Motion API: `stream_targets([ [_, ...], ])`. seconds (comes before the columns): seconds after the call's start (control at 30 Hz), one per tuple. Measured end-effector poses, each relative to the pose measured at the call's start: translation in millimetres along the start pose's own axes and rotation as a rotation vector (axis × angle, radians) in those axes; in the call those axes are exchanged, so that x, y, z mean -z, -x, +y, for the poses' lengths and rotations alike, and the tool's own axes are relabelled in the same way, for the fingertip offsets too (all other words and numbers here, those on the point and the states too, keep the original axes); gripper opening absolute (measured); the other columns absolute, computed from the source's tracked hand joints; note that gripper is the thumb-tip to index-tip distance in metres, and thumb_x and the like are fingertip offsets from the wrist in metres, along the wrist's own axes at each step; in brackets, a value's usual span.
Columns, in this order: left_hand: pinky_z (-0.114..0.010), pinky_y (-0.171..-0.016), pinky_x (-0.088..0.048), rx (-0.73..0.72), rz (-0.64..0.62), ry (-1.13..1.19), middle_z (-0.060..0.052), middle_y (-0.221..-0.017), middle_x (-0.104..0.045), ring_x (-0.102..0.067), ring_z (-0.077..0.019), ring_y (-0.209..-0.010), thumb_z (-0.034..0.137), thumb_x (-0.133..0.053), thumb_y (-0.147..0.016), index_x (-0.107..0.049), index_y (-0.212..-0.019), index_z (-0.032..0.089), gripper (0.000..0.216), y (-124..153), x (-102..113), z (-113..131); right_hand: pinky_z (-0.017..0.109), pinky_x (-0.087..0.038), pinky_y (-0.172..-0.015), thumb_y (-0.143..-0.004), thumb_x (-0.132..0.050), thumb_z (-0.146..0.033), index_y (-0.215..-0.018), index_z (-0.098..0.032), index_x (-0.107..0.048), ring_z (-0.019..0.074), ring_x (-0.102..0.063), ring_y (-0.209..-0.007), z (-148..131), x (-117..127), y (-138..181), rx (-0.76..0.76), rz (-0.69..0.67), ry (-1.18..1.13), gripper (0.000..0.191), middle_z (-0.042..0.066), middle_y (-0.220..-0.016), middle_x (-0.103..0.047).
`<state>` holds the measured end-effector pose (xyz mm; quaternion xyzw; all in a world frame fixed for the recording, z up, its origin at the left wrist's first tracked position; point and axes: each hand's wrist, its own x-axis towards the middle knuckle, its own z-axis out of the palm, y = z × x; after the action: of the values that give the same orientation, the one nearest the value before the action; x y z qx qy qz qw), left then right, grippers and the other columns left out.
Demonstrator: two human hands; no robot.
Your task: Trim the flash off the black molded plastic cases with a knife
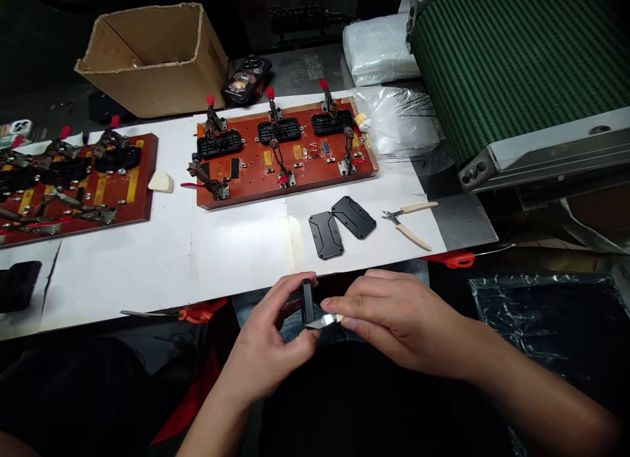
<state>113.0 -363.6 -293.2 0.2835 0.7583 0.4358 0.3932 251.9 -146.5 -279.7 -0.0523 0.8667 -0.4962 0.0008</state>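
Observation:
Below the table's front edge, my left hand [275, 342] is closed on a small black plastic part [308, 301], held edge-on between thumb and fingers. My right hand [394, 319] is closed in a pinch on a small silver blade [327, 322], whose tip touches the lower end of the black part. On the white sheet just beyond my hands lie two flat black covers [342, 225], side by side.
A red clamp jig [290, 174] with black parts stands mid-table, a second jig [73, 181] at the left. Cream-handled cutters [408, 222] lie to the right. A cardboard box [157, 56], plastic bags [394, 115] and a green conveyor [516, 56] lie behind. Orange-handled tools [197, 312] lie at the front edge.

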Motion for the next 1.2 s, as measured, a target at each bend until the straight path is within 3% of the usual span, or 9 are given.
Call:
stream_targets([
  [0.3,-0.036,-0.117,-0.049,-0.060,-0.080,0.002,0.001,-0.147,-0.058,-0.060,-0.0214,-0.134,0.011,-0.064,-0.087,-0.054,-0.145,0.039,0.065,4,0,-4,0.035,-0.047,-0.082,-0.114,-0.052,-0.019,-0.139,-0.018,-0.068,0.0218,-0.063,-0.092,12,1,-3,-0.007,0.082,0.109,0.030,0.005,-0.104,-0.070],
  [0.5,-0.036,-0.118,-0.048,-0.093,-0.169,0.009,0.000,-0.150,-0.056,-0.057,-0.0241,-0.140,0.009,-0.067,-0.084,-0.053,-0.147,0.043,0.073,9,2,-4,0.034,-0.047,-0.091,-0.114,-0.053,-0.024,-0.141,-0.020,-0.066,0.0216,-0.064,-0.104,26,8,-7,-0.219,0.215,0.108,0.030,0.005,-0.114,-0.070],
  [0.6,-0.032,-0.116,-0.049,-0.045,-0.154,0.187,-0.002,-0.148,-0.057,-0.057,-0.0226,-0.139,0.015,-0.069,-0.090,-0.054,-0.145,0.040,0.062,9,-2,-5,0.029,-0.046,-0.087,-0.109,-0.064,-0.024,-0.127,-0.022,-0.066,0.0176,-0.063,-0.099,17,-3,-4,-0.256,0.172,-0.100,0.019,0.002,-0.114,-0.067],
  [0.7,-0.032,-0.113,-0.050,-0.016,-0.074,0.458,-0.004,-0.143,-0.059,-0.058,-0.0224,-0.137,0.026,-0.075,-0.093,-0.056,-0.134,0.035,0.046,6,-10,-7,0.026,-0.047,-0.084,-0.095,-0.078,-0.019,-0.115,-0.020,-0.063,0.0172,-0.062,-0.100,8,-27,-2,-0.187,0.107,-0.333,0.025,0.002,-0.115,-0.063],
  [0.77,-0.037,-0.113,-0.050,-0.012,-0.038,0.646,-0.005,-0.144,-0.058,-0.056,-0.0245,-0.138,0.032,-0.079,-0.091,-0.054,-0.124,0.032,0.041,5,-15,-8,0.026,-0.048,-0.090,-0.094,-0.077,-0.014,-0.114,-0.019,-0.063,0.0187,-0.062,-0.109,7,-41,-1,-0.115,0.175,-0.395,0.025,0.004,-0.118,-0.062],
  [0.87,-0.047,-0.113,-0.048,0.022,-0.177,0.830,-0.010,-0.148,-0.054,-0.057,-0.0301,-0.135,0.050,-0.080,-0.088,-0.053,-0.114,0.027,0.043,6,-13,-11,0.027,-0.049,-0.095,-0.100,-0.066,-0.007,-0.120,-0.021,-0.067,0.0179,-0.065,-0.110,13,-45,-2,-0.058,0.279,-0.389,0.025,0.005,-0.119,-0.067],
  [0.97,-0.045,-0.102,-0.051,0.062,-0.415,0.741,-0.013,-0.132,-0.059,-0.062,-0.0311,-0.118,0.065,-0.081,-0.080,-0.056,-0.104,0.022,0.055,9,-2,-14,0.027,-0.051,-0.092,-0.102,-0.062,-0.004,-0.123,-0.024,-0.072,0.0173,-0.068,-0.103,18,-31,-3,-0.016,0.099,-0.406,0.030,0.003,-0.115,-0.071],
  [1.03,-0.040,-0.096,-0.052,0.050,-0.482,0.601,-0.011,-0.124,-0.061,-0.061,-0.0296,-0.113,0.062,-0.085,-0.075,-0.057,-0.102,0.022,0.056,9,4,-15,0.028,-0.052,-0.093,-0.103,-0.064,-0.006,-0.123,-0.023,-0.073,0.0182,-0.067,-0.104,19,-20,-3,-0.012,0.015,-0.394,0.028,0.004,-0.114,-0.070],
  [1.2,-0.051,-0.120,-0.036,-0.101,-0.237,0.198,-0.008,-0.165,-0.038,-0.042,-0.0350,-0.151,0.036,-0.085,-0.082,-0.054,-0.125,0.033,0.052,10,12,-11,0.032,-0.042,-0.113,-0.113,-0.061,-0.028,-0.156,-0.021,-0.053,0.0217,-0.056,-0.132,17,0,2,-0.167,0.032,-0.177,0.045,0.009,-0.147,-0.058],
])
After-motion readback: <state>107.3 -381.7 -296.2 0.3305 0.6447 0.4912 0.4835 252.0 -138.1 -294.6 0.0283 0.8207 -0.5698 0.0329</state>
